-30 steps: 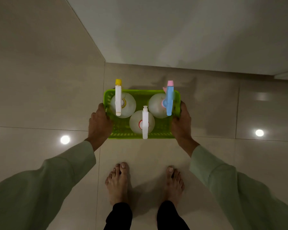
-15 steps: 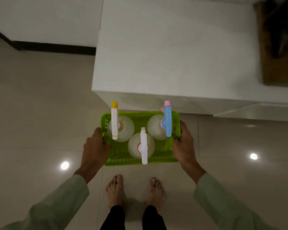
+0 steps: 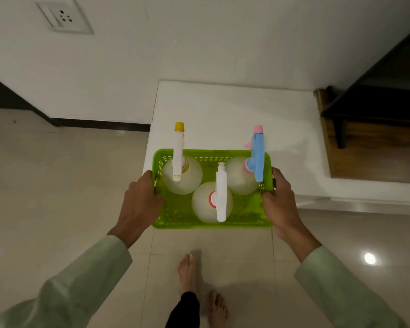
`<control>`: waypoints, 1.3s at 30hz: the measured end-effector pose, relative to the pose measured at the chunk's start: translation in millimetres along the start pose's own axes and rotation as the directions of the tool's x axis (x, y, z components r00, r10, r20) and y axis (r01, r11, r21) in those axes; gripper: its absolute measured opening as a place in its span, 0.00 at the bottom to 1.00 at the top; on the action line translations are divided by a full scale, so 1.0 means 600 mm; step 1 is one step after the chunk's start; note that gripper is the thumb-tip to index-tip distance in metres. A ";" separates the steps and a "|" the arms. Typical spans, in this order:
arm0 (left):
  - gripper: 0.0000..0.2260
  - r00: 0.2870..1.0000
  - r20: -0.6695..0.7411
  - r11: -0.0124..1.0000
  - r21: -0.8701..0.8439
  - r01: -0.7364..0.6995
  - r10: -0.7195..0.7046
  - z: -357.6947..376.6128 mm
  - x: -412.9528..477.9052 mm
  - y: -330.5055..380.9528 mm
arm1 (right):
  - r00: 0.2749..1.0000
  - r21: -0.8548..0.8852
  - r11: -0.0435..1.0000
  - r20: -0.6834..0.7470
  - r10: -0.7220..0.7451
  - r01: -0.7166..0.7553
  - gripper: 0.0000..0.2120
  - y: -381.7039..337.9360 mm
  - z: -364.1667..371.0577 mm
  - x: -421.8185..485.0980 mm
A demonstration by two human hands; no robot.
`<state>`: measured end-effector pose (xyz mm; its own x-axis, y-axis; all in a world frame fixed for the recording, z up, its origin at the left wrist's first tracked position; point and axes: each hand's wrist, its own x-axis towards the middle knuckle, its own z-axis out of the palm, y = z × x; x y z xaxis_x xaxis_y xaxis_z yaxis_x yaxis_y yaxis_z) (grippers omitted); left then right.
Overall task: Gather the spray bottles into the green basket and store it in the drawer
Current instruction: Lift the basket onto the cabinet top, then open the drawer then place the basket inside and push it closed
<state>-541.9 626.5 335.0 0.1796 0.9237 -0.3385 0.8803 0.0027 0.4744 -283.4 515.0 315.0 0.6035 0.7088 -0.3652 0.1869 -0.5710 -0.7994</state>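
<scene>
Green basket (image 3: pixel 182 222) carries three bottles (image 3: pixel 212 202) — left hand (image 3: pixel 140 202) and right hand (image 3: pixel 278 200) clamp its short ends.

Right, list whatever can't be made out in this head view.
- Drawer: none recognisable; the white cabinet shows only its top.
- Fingers of the left hand and right hand: curled out of sight behind the walls of the green basket.
- Spray bottles' labels and fill level: too dim and soft.
- Dark furniture: cut off by the right edge.
</scene>
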 end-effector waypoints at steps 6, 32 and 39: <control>0.11 0.999 0.032 1.000 0.014 0.009 -0.010 0.010 0.126 0.021 | 0.997 -0.016 0.998 -0.037 0.065 -0.066 0.28 -0.024 0.038 0.104; 0.21 0.998 -0.013 0.957 -0.286 0.051 -0.057 0.081 0.246 0.034 | 0.995 0.120 0.988 -0.017 0.099 -0.097 0.35 -0.018 0.046 0.230; 0.09 0.909 -0.300 0.743 -0.669 0.016 -0.289 0.159 0.038 0.018 | 0.904 0.347 0.934 -0.421 0.075 0.084 0.07 0.090 0.078 0.038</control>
<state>-486.4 610.8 255.1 -0.2228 0.9538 -0.2015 0.3637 0.2731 0.8906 -296.1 519.9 241.2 0.8859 0.4235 -0.1893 -0.0435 -0.3303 -0.9429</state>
